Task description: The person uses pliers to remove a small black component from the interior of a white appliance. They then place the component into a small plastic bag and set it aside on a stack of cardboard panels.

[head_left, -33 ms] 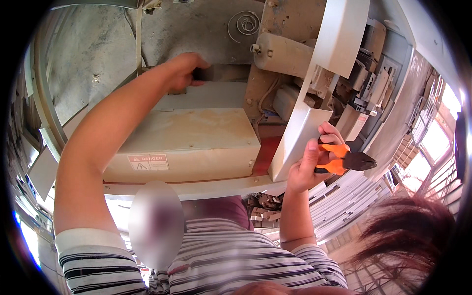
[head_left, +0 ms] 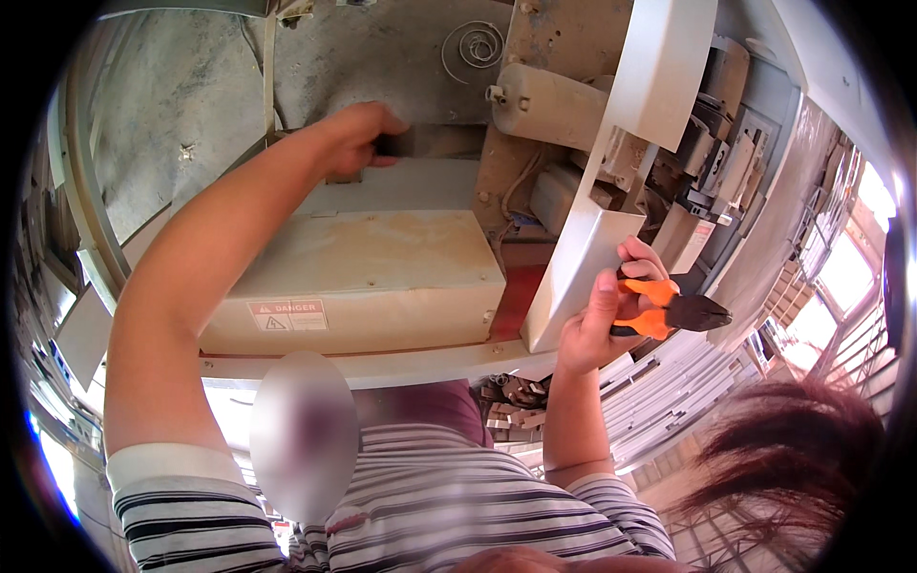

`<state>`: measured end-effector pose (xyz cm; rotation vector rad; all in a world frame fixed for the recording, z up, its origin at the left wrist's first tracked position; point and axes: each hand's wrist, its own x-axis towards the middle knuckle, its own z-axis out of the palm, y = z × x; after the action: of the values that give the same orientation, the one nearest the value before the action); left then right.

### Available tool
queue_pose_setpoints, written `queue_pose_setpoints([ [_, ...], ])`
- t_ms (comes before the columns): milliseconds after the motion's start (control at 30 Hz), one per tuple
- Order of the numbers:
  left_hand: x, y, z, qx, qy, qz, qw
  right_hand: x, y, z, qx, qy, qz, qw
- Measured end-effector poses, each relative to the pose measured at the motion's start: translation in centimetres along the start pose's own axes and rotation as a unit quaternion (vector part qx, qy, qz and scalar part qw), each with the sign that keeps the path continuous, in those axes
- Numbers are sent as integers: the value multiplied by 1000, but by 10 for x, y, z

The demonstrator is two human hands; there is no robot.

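My right hand (head_left: 611, 310) holds a pair of pliers (head_left: 702, 312) with orange and black handles and dark, closed-looking jaws pointing right. Its fingers wrap the handles, beside a white metal post (head_left: 578, 286). My left hand (head_left: 363, 134) reaches over a dusty beige metal box (head_left: 358, 253) to its far side. There its fingers and thumb curl about the left end of a dark strip or gap (head_left: 444, 141). Shadow hides what, if anything, lies between them. A warning label (head_left: 287, 315) is stuck on the box's near face.
A dusty cylinder (head_left: 549, 103) is fixed to a brown plate beyond the box. Coiled wire (head_left: 475, 45) lies on the concrete floor (head_left: 373, 57) at the back. Machine parts (head_left: 712, 143) sit right of the post. A white frame rail (head_left: 439, 366) runs between me and the box.
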<state>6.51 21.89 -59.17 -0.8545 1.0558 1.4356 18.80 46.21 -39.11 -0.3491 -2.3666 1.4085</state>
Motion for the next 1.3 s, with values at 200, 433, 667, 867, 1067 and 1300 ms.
queue_pose_setpoints([
  [200,-4,5,-4,51,-51,-66,995,1,-1,2,-6,-7,3,1000],
  [433,-4,3,-10,-42,-54,-84,994,1,-1,2,-24,-12,0,1000],
  [667,-5,-5,-3,-69,12,-7,998,0,0,1,-45,-20,-17,999],
  [867,3,-9,-4,-64,25,-10,998,0,-4,0,-81,-31,-15,996],
  [1067,-2,-9,-2,-81,33,-50,995,2,-1,0,-103,-40,-41,993],
  [1300,-1,-7,-7,-81,-12,-71,994,2,-1,-2,-106,-45,-34,993],
])
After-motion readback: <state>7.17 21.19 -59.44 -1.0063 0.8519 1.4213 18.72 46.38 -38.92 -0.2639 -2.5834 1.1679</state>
